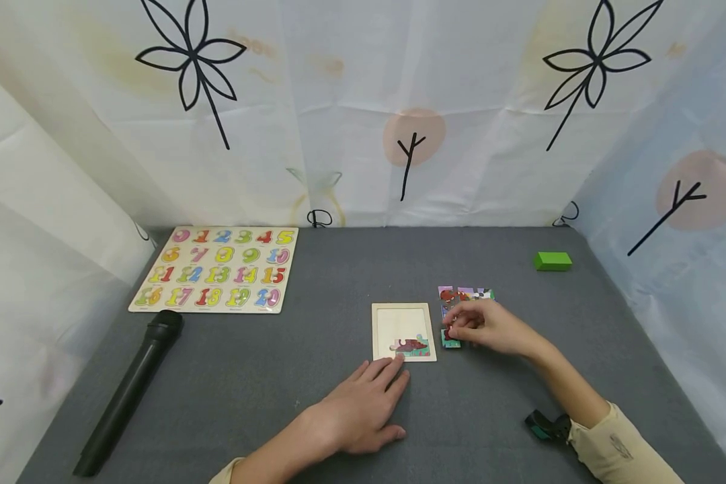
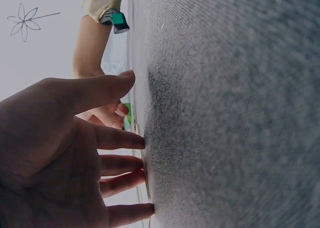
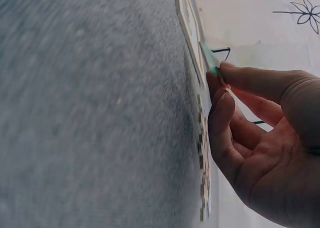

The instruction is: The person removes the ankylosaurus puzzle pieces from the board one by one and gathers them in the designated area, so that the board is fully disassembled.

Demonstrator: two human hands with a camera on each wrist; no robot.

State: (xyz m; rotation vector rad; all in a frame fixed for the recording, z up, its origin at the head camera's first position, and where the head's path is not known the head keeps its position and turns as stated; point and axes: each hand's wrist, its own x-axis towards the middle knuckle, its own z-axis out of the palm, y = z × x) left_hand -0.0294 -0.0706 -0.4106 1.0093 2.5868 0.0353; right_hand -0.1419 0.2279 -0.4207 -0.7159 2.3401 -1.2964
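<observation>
A shallow wooden puzzle frame [image 1: 382, 323] lies flat on the grey table, with joined puzzle pieces [image 1: 411, 346] in its lower right corner. My left hand [image 1: 363, 410] lies with fingers spread and straight, fingertips at the frame's near edge. To the right of the frame, my right hand [image 1: 490, 327] pinches a teal-edged puzzle piece [image 3: 209, 60] between thumb and fingers, held above the table in the right wrist view. Loose puzzle pieces [image 1: 485, 294] lie beyond and beneath this hand, which partly hides them.
A number board [image 1: 218, 286] lies at the back left, with a black microphone [image 1: 133, 383] in front of it. A green block [image 1: 552, 261] sits at the back right. Printed curtains [image 1: 351, 81] enclose the table's back and sides.
</observation>
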